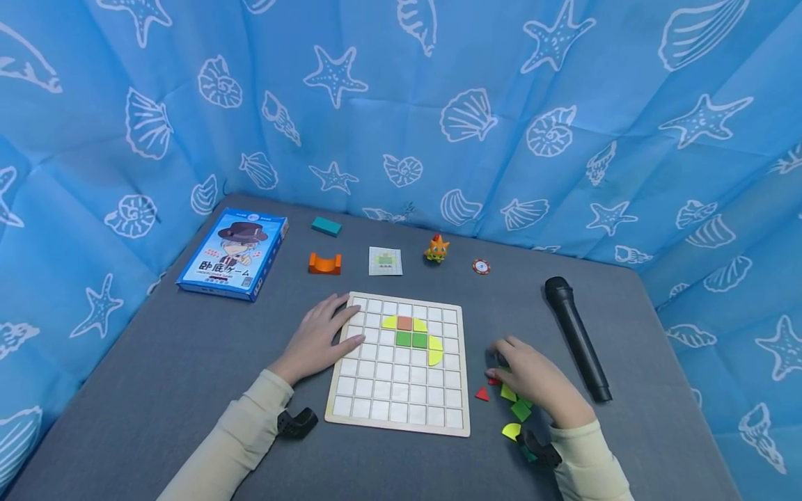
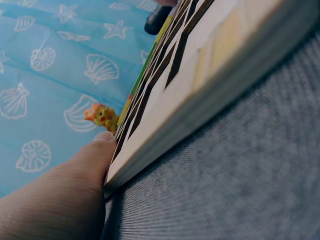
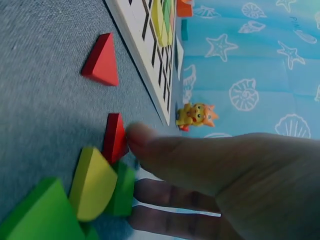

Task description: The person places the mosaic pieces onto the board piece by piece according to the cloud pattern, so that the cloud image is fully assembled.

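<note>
Red triangle [image 3: 114, 137] against right grip's [image 1: 532, 379] thumb

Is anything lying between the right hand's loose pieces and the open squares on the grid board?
Nothing visible. The right hand rests on the loose pieces just right of the grid board. Only one red triangle lies on the bare mat between them, low and easily passed over.

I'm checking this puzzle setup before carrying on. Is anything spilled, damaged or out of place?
Nothing looks damaged or spilled. The loose pieces lie in an untidy heap under the right hand, with one red triangle apart beside the board. The left hand rests on the board's left edge.
</note>
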A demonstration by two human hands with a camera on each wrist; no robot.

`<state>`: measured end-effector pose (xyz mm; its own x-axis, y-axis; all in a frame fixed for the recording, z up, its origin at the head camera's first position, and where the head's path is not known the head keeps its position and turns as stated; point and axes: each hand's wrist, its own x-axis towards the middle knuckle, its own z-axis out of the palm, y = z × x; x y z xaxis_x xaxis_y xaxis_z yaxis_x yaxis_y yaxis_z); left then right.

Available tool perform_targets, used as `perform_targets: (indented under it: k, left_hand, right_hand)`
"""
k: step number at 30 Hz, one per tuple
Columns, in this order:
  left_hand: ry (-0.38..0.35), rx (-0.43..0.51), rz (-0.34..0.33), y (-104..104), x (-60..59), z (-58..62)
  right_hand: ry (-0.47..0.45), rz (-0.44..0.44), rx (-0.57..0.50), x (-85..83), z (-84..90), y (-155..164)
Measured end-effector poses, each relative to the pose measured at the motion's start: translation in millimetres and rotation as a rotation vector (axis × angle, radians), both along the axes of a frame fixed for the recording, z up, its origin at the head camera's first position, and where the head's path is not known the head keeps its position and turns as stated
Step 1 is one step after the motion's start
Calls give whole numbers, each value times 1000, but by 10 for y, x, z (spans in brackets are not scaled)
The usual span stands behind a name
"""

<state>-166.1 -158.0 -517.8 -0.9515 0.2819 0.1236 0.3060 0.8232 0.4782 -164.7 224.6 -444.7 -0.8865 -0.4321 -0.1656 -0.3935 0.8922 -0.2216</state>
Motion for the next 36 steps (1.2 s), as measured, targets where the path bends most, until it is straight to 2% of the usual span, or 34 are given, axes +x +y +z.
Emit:
perform_targets:
  k: [4, 15, 18, 24, 28, 32, 36]
  left_hand:
    - [9, -1, 1, 0, 0, -7]
    - [-12, -14, 6, 4, -3, -6]
    - [-13, -14, 8, 5, -4, -5]
    - [-9, -12, 8, 5, -3, -11]
    - [-7, -8, 6, 3, -4, -22]
    - [-5, 0, 4, 1, -3, -24]
    - [-7, -1, 6, 0, -2, -7]
  right_hand:
    - [2, -2, -18, 32, 14, 56]
    - [-68, -22, -25, 37, 3, 139]
    - [-52, -13, -46, 41, -6, 143]
    - [35, 8, -83, 34, -31, 133]
    - [42, -45, -53, 30, -22, 124]
    - [-20, -126, 24, 32, 6, 111]
    - [-59, -146, 52, 34, 10, 106]
